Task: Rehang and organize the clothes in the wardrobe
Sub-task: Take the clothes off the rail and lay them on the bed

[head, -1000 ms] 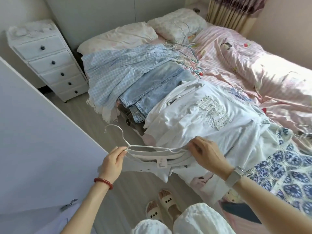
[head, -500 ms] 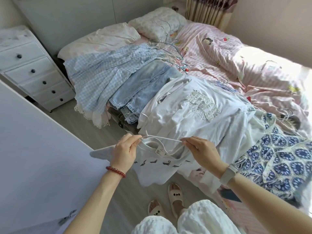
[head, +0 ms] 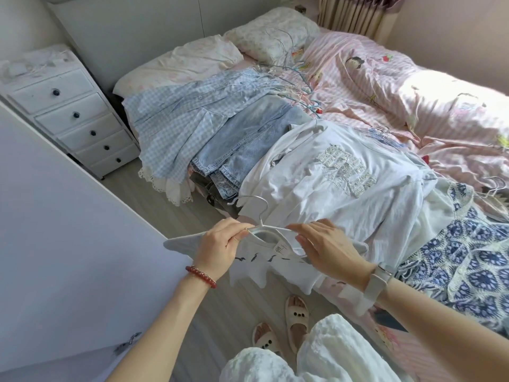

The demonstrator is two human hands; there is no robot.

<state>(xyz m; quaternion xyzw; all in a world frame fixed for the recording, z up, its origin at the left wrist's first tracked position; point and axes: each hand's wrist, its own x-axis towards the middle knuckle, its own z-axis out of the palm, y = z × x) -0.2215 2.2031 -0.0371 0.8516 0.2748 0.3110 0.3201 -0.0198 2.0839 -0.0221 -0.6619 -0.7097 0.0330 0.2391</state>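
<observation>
Pinching the white hanger (head: 264, 228) in both my left hand (head: 220, 245) and right hand (head: 327, 246); the white top's (head: 275, 264) neck label (head: 280, 248) is unreadable.

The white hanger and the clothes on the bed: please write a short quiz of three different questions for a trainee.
1. True or false: the white hanger sits in the neck of the small white top.
2. Which garment lies between the blue checked dress and the large white T-shirt? A) jeans B) towel C) coat
3. Fill in: the left hand wears a red ____.

Key
1. True; both the left hand and right hand hold it there.
2. A, the folded jeans.
3. Bracelet.
</observation>
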